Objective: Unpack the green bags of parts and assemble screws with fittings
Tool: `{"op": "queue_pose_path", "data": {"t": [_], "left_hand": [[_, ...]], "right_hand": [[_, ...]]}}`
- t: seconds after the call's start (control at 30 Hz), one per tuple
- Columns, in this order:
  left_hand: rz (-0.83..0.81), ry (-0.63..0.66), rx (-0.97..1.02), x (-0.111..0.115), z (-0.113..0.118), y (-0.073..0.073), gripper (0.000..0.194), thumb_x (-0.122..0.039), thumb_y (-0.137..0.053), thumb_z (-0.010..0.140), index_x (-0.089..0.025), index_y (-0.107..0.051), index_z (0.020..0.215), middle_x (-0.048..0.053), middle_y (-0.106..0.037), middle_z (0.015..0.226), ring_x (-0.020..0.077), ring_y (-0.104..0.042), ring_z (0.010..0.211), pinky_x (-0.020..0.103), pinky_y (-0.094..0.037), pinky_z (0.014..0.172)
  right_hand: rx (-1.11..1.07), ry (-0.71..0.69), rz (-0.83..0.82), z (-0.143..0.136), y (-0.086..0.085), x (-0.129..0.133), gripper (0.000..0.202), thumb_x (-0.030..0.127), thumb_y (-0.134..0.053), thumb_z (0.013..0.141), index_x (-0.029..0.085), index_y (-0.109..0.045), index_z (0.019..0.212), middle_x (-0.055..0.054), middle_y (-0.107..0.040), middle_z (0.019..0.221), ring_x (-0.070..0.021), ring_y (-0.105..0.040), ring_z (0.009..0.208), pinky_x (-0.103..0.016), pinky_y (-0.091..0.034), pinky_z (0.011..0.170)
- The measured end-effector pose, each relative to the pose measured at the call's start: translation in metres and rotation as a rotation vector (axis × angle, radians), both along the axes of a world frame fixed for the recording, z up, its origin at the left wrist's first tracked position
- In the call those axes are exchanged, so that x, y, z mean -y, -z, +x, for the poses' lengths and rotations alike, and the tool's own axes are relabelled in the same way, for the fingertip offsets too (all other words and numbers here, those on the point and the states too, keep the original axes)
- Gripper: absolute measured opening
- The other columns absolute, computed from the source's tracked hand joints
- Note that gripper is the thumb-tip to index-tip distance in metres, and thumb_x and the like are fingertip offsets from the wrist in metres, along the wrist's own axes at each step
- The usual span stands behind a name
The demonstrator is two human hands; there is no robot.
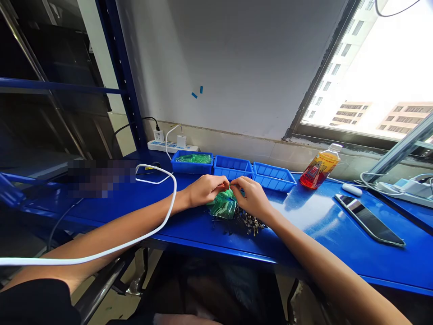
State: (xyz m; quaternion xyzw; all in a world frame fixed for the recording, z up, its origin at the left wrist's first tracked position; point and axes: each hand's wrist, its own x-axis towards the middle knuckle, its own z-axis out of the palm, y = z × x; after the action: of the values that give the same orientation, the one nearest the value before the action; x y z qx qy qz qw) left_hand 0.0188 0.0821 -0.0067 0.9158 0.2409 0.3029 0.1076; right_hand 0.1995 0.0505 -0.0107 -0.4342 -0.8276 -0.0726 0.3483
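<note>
Head view:
1. Left blue bin point(192, 169): contains green plastic material.
2. Left hand point(205, 190): fingertips drawn together; cannot tell whether a part is pinched.
3. Green plastic packet point(221, 208): lies on the blue table point(321, 221), below both hands.
4. Middle blue bin point(232, 173): contents cannot be made out.
5. Right hand point(253, 197): fingertips together, meeting the left's; grip contents hidden.
6. Small metal parts point(253, 224): loose pile beside packet.
7. Right blue bin point(273, 182): contents unclear.
8. Bottle point(316, 169): red liquid, white cap.

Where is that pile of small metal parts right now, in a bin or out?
Out: the pile lies loose on the blue tabletop by the right hand, in front of the blue bins.
</note>
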Motion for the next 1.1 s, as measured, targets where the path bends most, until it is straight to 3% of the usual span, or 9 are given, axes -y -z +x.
{"op": "queue_pose_path", "data": {"t": [0.53, 1.1], "left_hand": [[0.055, 0.125, -0.121, 0.011, 0.003, -0.004, 0.019, -0.004, -0.040, 0.081, -0.016, -0.055, 0.077, 0.000, -0.060, 0.073, 0.0102, -0.054, 0.066, 0.017, -0.040, 0.063], [0.012, 0.036, -0.201, 0.011, -0.005, -0.005, 0.022, -0.006, -0.039, 0.075, -0.016, -0.056, 0.084, 0.001, -0.062, 0.070, 0.0126, -0.054, 0.060, 0.020, -0.038, 0.058]], "right_hand": [[0.035, 0.019, -0.010, 0.000, 0.001, -0.001, 0.014, 0.013, -0.048, 0.080, 0.020, -0.061, 0.079, -0.004, -0.066, 0.075, -0.0170, -0.060, 0.072, -0.026, -0.044, 0.065], [0.035, 0.014, -0.006, -0.001, -0.001, 0.001, 0.014, 0.015, -0.048, 0.082, 0.020, -0.061, 0.080, -0.004, -0.066, 0.077, -0.0168, -0.060, 0.072, -0.027, -0.045, 0.066]]}}
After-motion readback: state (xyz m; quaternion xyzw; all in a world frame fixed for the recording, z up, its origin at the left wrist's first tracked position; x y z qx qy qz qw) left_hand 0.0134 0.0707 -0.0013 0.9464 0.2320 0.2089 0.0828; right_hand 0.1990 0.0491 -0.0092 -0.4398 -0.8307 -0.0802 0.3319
